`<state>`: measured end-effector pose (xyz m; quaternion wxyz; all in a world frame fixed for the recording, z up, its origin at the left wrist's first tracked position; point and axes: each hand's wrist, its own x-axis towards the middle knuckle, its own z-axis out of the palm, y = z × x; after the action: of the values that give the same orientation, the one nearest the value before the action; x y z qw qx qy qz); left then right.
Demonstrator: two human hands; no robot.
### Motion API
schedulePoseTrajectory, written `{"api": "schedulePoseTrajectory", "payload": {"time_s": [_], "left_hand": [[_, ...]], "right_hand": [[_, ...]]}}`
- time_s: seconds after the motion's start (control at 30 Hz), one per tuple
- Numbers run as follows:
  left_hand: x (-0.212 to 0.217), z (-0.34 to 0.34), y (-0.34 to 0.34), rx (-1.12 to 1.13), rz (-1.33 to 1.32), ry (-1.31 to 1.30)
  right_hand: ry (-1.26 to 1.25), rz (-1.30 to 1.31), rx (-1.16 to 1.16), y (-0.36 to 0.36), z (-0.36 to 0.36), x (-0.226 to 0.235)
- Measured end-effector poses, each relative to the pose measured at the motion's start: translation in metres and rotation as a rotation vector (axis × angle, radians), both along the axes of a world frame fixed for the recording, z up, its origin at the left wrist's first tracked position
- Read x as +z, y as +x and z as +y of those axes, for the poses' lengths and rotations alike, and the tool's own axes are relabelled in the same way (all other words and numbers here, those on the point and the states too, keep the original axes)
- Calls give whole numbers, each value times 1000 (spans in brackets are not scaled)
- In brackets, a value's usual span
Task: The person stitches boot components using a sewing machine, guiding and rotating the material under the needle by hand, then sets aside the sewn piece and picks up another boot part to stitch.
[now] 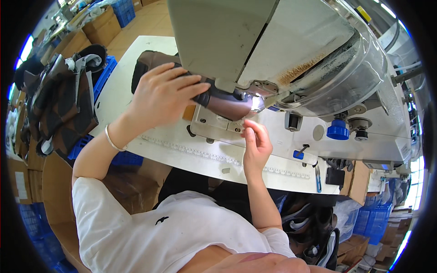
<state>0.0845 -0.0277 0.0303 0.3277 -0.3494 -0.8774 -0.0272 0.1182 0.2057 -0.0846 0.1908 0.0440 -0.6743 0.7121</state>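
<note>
I see the left arm bent, its hand [159, 96] palm down, fingers stretched and slightly spread across a smooth, curved, dark brown piece [224, 106] under the pale sewing machine [216, 38]. Further right and nearer, the right hand [257, 149] points far, fingers curled, thumb and forefinger narrowly apart beside the piece; I can't tell whether they grip it.

A white table [116, 102] stretches from left to right, with a large pale sewing machine [214, 41] standing at its far side. A ruler strip [195, 148] runs along its near edge. At the near right end lie a slim blue tool [318, 178], a flat black object [335, 176] and a dark bundle [339, 163] just farther back.
</note>
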Motion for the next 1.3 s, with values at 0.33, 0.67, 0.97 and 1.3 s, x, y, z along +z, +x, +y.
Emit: {"api": "schedulePoseTrajectory", "payload": {"time_s": [0.33,0.67,0.97,1.3], "left_hand": [[8,-8,-21,53,-3,-169],[-25,-34,16,258,332,-315],[62,-141,185,1286,603,-575],[27,-323,252,1385,295,-132]], "right_hand": [[-80,432,722,48,-12,87],[-733,18,1143,90,-80,152],[-734,-39,1229,92,-93,135],[-678,-98,1373,91,-95,129]]}}
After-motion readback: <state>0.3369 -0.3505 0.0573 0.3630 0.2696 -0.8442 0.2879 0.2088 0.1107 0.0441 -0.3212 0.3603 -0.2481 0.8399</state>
